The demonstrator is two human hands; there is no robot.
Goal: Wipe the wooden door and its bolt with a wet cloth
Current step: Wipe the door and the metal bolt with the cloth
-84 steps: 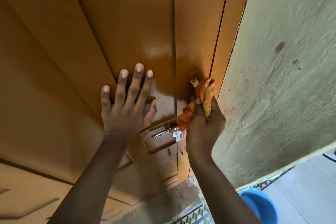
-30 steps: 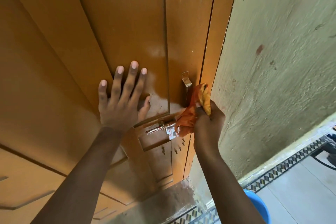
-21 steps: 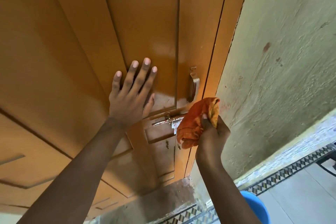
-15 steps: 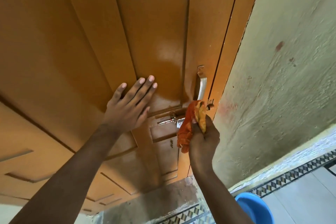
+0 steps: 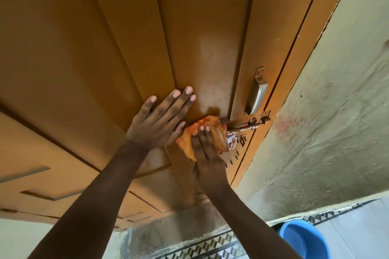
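Left hand (image 5: 160, 120): open, flat on the door (image 5: 88, 52).
Right hand (image 5: 207, 153): presses the cloth (image 5: 216, 132) on the bolt's (image 5: 246, 125) left end.
Bucket (image 5: 303, 239): floor, right.

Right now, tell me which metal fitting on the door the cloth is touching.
The sliding bolt, the horizontal rod: the orange cloth in the right hand covers its left end. The curved pull handle above it stands upright and untouched.
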